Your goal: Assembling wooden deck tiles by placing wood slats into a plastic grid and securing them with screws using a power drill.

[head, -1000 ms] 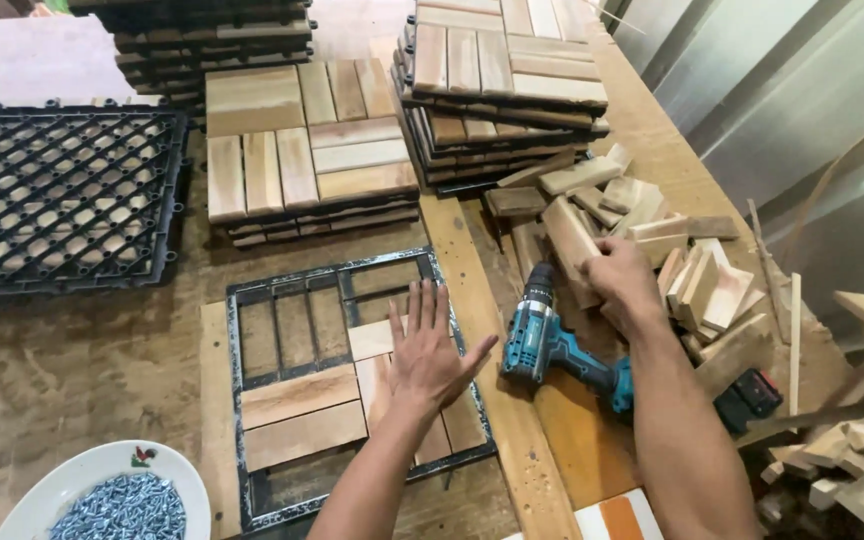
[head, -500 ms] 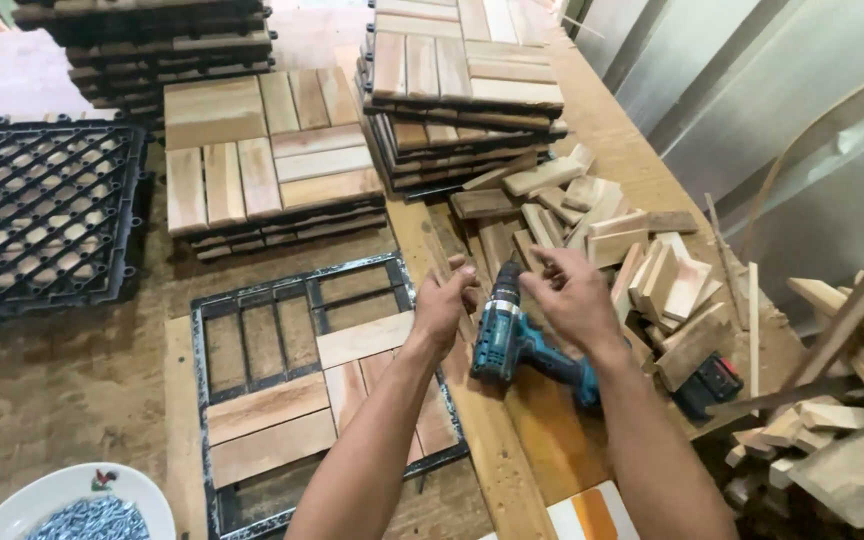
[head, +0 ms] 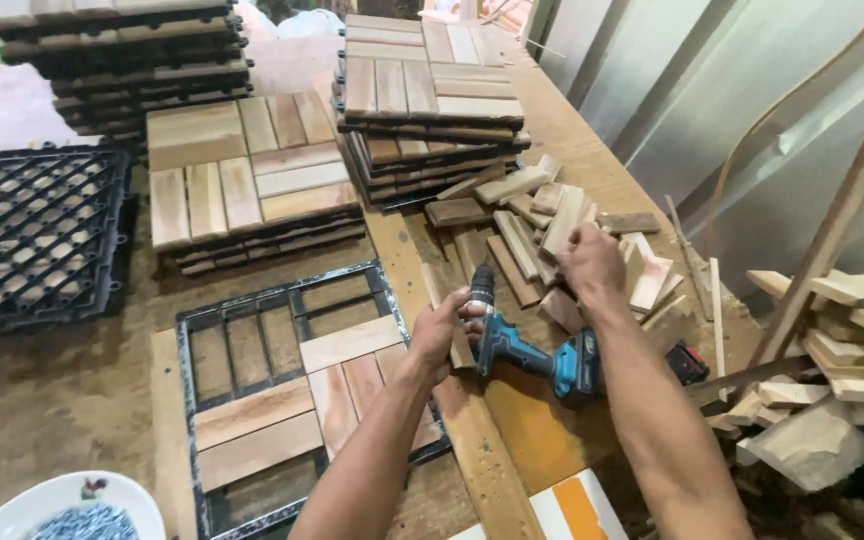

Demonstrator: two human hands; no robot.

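Slats (head: 537, 240) of rough wood under both hands (head: 592, 262).

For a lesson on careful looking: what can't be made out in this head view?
- Left hand: palm side hidden; whether it grips the slat or the drill is unclear.
- Right hand: fingertips buried among the slat pile.
- Bowl: cut off by the bottom edge; its contents are too small to tell.
- Drill bit: hidden behind the left hand.

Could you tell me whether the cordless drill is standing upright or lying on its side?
Lying on its side: the teal drill rests flat on the bench.
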